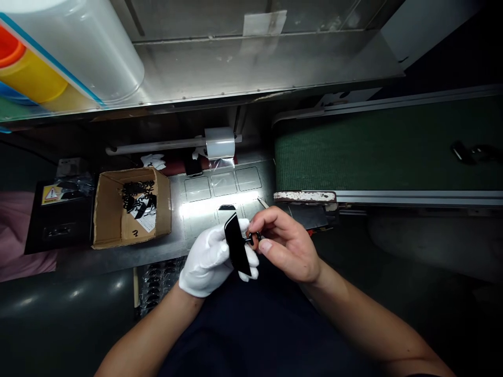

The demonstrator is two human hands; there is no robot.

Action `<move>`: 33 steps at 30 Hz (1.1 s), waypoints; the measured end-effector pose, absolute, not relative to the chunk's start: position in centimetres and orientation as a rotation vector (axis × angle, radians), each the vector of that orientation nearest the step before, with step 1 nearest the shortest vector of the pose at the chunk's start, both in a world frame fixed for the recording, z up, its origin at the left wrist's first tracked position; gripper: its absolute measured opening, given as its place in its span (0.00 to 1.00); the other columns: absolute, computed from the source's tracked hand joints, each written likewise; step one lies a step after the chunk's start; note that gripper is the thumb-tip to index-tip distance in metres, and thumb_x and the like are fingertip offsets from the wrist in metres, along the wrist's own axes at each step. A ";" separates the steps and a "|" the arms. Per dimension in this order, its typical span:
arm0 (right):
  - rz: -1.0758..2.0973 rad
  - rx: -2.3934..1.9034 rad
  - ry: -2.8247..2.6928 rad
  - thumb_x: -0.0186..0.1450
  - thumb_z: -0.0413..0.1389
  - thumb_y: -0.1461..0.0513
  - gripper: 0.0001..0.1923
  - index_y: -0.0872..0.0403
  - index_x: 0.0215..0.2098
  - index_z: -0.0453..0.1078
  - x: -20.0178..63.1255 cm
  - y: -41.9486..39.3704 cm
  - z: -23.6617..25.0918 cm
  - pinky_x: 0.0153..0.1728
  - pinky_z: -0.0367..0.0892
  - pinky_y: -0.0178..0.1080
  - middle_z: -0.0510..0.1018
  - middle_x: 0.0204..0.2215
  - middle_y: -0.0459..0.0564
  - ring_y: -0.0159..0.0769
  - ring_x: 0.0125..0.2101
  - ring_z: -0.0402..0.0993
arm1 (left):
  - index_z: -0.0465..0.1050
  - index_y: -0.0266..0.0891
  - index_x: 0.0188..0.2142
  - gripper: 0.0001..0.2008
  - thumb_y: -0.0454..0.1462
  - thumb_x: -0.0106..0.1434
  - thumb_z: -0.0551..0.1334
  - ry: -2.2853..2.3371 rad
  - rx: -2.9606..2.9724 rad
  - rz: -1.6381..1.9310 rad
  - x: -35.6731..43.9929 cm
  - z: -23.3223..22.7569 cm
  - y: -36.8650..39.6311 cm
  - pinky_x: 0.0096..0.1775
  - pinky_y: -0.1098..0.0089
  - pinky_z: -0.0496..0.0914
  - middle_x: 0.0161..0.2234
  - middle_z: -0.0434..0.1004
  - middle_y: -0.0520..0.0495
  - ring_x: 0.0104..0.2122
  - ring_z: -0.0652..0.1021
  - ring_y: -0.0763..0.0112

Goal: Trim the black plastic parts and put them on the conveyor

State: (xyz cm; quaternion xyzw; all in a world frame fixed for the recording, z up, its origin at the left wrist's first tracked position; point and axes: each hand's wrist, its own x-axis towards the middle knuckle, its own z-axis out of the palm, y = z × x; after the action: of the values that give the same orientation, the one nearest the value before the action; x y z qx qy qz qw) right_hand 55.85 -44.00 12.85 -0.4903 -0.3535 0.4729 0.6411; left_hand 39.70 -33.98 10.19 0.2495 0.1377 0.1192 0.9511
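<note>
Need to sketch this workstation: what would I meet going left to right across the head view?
Black box with a warning label → cardboard box → white-gloved left hand, holding a glossy black panel → right hand → dark object on the green belt.

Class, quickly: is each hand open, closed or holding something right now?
Left hand, gloved: closed, holding a black panel.
Right hand, ungloved: closed, holding a small black part beside the panel.
</note>
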 end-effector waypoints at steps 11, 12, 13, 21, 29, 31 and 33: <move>1.155 -1.144 -0.778 0.72 0.60 0.59 0.09 0.51 0.50 0.70 56.4 -43.2 11.5 0.35 0.70 0.35 0.77 0.36 0.48 0.32 0.34 0.74 | 0.72 0.34 0.61 0.26 0.46 0.69 0.65 0.376 0.454 0.255 39.8 10.3 -33.2 0.27 0.73 0.76 0.32 0.83 0.42 0.26 0.81 0.68; 1.213 -1.141 -0.734 0.72 0.60 0.57 0.11 0.51 0.50 0.70 56.6 -43.1 11.2 0.33 0.70 0.34 0.77 0.36 0.47 0.31 0.32 0.74 | 0.72 0.35 0.61 0.26 0.46 0.68 0.66 0.395 0.459 0.267 39.8 10.2 -33.2 0.28 0.72 0.76 0.32 0.82 0.43 0.26 0.81 0.67; 1.288 -1.148 -0.694 0.73 0.60 0.55 0.12 0.51 0.50 0.70 56.9 -43.0 10.9 0.30 0.70 0.33 0.77 0.35 0.47 0.30 0.30 0.73 | 0.72 0.35 0.61 0.26 0.46 0.68 0.66 0.411 0.468 0.282 39.7 10.0 -33.2 0.28 0.72 0.76 0.32 0.82 0.42 0.26 0.82 0.67; 1.778 -1.304 -0.604 0.70 0.60 0.44 0.21 0.53 0.40 0.75 57.5 -42.2 8.3 0.19 0.65 0.30 0.77 0.26 0.49 0.31 0.23 0.72 | 0.78 0.28 0.54 0.39 0.52 0.51 0.78 0.444 0.601 0.242 38.1 7.4 -32.3 0.32 0.61 0.77 0.31 0.82 0.36 0.26 0.82 0.58; 1.494 -1.447 -0.820 0.63 0.66 0.44 0.20 0.49 0.43 0.80 57.0 -39.6 6.5 0.31 0.79 0.39 0.82 0.43 0.56 0.42 0.32 0.79 | 0.69 0.31 0.65 0.45 0.58 0.59 0.71 0.595 0.597 0.489 34.9 6.6 -31.3 0.29 0.65 0.76 0.34 0.84 0.33 0.27 0.84 0.58; 1.369 -1.511 -0.980 0.61 0.68 0.45 0.19 0.48 0.43 0.80 57.2 -38.7 6.7 0.38 0.80 0.40 0.80 0.49 0.57 0.48 0.41 0.81 | 0.72 0.28 0.63 0.46 0.62 0.59 0.67 0.587 0.548 0.516 35.0 6.3 -31.6 0.27 0.67 0.75 0.36 0.83 0.31 0.28 0.84 0.58; 1.365 -1.499 -1.122 0.62 0.67 0.46 0.18 0.47 0.44 0.80 57.2 -37.9 7.1 0.42 0.79 0.39 0.80 0.49 0.55 0.50 0.47 0.80 | 0.73 0.28 0.60 0.43 0.60 0.57 0.70 0.568 0.500 0.512 35.3 6.0 -31.8 0.27 0.66 0.76 0.37 0.83 0.31 0.29 0.84 0.57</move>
State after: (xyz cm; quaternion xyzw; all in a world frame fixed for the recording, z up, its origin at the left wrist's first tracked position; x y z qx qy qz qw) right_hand 57.15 -37.93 7.14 -0.5926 -0.4437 0.5398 0.4006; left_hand 35.32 -31.76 5.99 0.2412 0.2742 0.2471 0.8975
